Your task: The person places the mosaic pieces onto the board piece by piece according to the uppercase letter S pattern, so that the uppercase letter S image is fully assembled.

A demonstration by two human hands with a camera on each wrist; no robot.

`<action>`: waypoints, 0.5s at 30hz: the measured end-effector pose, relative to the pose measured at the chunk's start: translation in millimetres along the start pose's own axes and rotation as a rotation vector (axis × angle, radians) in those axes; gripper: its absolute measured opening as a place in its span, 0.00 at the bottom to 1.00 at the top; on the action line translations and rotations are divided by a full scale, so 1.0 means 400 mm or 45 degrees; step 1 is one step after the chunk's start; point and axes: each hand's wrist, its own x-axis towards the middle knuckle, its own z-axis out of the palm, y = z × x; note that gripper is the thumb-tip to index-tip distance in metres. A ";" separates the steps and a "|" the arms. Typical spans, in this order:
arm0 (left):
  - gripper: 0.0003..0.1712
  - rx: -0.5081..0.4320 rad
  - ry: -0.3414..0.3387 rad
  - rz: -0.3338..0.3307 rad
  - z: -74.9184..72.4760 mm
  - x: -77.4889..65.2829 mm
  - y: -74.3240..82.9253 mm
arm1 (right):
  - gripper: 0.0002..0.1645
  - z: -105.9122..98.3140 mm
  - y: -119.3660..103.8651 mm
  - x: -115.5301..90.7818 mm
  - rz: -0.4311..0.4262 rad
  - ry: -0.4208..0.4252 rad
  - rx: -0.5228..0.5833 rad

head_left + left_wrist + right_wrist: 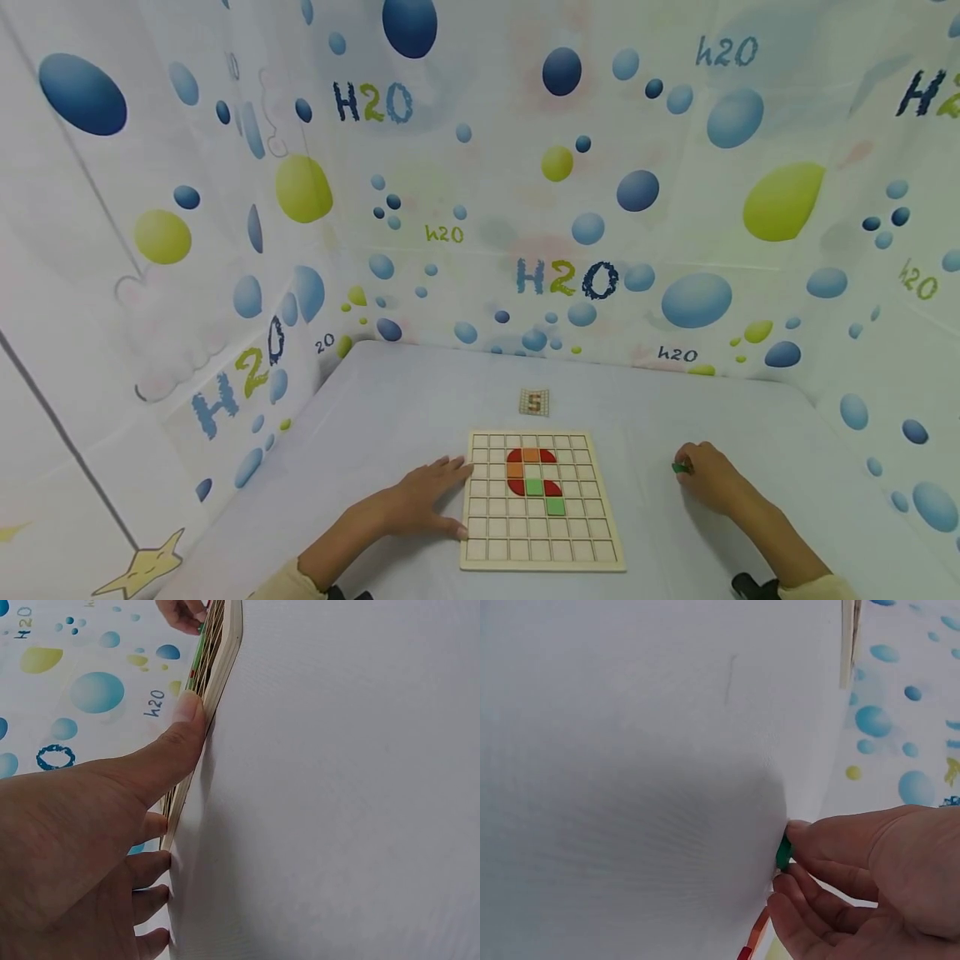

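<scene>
A square wooden grid board [551, 567] lies on the table, with red, orange and light green tiles [533, 487] set in its cells in a curved pattern. My left hand [426, 502] lies at the board's left side, fingers spread, with fingertips and thumb against the rim; the left wrist view shows the thumb [189, 709] on the edge. Off to the board's right, my right hand [703, 477] pinches a small dark green tile [784, 852] between thumb and fingers, low over the table. An orange piece [758, 928] shows just below those fingertips in the right wrist view.
Behind the board lies a small card [534, 402] with a gridded pattern in colour. White cloth covers the table [420, 392]. A curtain [487, 183] printed with bubbles and "H2O" stands around the back and sides.
</scene>
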 end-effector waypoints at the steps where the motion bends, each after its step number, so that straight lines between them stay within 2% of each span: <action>1: 0.58 0.006 0.001 -0.001 0.000 0.001 -0.001 | 0.07 -0.001 0.000 0.000 0.006 -0.009 0.015; 15: 0.58 0.000 0.013 0.018 0.000 -0.004 0.003 | 0.08 -0.007 -0.021 -0.002 0.052 -0.025 0.101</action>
